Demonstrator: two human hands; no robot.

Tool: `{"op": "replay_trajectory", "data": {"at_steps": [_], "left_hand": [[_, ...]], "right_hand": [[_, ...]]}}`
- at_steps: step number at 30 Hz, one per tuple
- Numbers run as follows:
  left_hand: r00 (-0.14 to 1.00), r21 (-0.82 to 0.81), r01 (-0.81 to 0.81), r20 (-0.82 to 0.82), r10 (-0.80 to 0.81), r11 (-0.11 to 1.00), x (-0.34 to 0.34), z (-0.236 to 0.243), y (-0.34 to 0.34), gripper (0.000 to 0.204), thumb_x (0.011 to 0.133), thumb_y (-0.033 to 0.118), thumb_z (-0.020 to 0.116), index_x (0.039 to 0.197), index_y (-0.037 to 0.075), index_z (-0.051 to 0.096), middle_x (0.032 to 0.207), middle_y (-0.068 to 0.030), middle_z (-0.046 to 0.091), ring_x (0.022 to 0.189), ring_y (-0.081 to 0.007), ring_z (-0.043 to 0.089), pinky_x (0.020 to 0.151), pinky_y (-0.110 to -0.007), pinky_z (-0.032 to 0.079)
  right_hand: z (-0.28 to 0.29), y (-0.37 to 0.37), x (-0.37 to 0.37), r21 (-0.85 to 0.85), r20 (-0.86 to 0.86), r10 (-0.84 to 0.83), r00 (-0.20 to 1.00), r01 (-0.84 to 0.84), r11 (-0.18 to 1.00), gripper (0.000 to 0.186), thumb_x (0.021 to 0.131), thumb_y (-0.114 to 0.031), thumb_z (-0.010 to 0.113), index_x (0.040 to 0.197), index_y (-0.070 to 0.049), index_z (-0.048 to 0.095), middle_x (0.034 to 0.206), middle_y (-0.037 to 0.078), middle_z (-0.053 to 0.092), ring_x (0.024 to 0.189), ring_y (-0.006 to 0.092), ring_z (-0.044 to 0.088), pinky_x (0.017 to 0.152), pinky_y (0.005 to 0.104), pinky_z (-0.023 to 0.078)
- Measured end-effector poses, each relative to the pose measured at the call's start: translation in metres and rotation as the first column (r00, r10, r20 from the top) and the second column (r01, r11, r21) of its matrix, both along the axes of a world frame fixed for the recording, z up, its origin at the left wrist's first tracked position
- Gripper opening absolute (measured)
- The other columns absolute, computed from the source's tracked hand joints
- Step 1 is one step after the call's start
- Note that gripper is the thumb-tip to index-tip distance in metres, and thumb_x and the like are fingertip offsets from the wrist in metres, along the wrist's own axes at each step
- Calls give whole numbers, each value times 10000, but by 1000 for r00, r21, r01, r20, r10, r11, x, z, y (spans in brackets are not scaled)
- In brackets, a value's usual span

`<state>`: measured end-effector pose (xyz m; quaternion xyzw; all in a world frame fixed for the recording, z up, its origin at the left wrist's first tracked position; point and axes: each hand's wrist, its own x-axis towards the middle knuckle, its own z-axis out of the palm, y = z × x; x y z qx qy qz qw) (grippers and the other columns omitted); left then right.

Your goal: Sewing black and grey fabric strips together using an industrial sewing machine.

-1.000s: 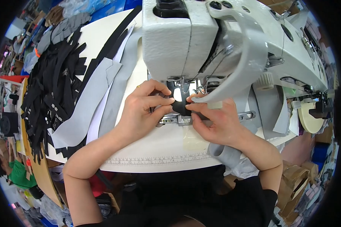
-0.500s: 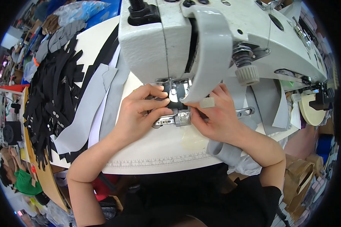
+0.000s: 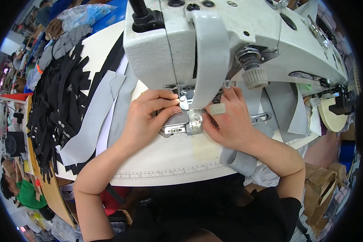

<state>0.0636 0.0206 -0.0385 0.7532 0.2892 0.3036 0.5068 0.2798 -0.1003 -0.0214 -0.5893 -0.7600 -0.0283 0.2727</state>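
A white sewing machine fills the upper middle, its pale grey curved bar hanging in front of the needle area. My left hand is closed at the left of the metal presser foot, thumb and fingertips at the metal plate beside it. My right hand is at the right, fingers bent behind the bar and its thumb beside the metal attachment. What either hand grips is mostly hidden.
Black strips are heaped on the left of the white worktop, beside grey strips. More grey material lies at the right. A person in green is at far left. Cardboard stands at lower right.
The black piece between my fingertips is now mostly out of sight. My right fingers reach farther back behind the bar. The view has shifted, putting the machine head farther left.
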Motion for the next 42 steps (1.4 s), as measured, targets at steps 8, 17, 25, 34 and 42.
{"op": "replay_trajectory", "data": {"at_steps": [8,17,25,34,42], "left_hand": [[967,199,-80,-221,124,977,5,17,1,146,907,-4,678,1039,-26,735,1192,-172,707,1068,-329,639,887,-400,488],[926,418,233,-370,-70,878,26,24,61,256,970,38,526,1168,22,689,1314,-176,650,1308,-385,548,1209,-533,304],[895,673,147,-402,192,725,3,-7,106,327,1059,221,527,1309,112,707,1511,-45,590,1414,-263,526,1263,-532,241],[792,583,369,-604,84,724,-75,23,37,322,1034,100,544,1316,25,679,1484,-81,611,1453,-282,491,1274,-591,144],[795,429,352,-606,-24,832,-109,43,-36,313,1022,116,591,1311,41,681,1495,-88,601,1437,-284,509,1224,-603,272]], "right_hand": [[-5,-2,5,1,23,-4,1000,4,1000,274,755,-137,692,948,57,678,1139,135,631,1198,342,540,1006,499,436],[-2,1,-1,12,33,-11,999,11,1000,350,798,-115,683,1141,-70,732,940,152,618,1049,402,566,964,538,439],[12,7,-6,37,35,60,998,-61,997,285,865,-147,697,1139,-81,734,1088,186,672,1035,405,592,972,552,434],[100,-53,12,-267,-367,-16,930,-88,960,156,900,-100,738,995,24,730,1026,174,740,955,340,710,862,365,554],[157,-56,64,523,-41,-330,943,302,797,266,993,-110,648,1236,-7,673,1218,143,696,1114,279,658,959,360,500]]}}
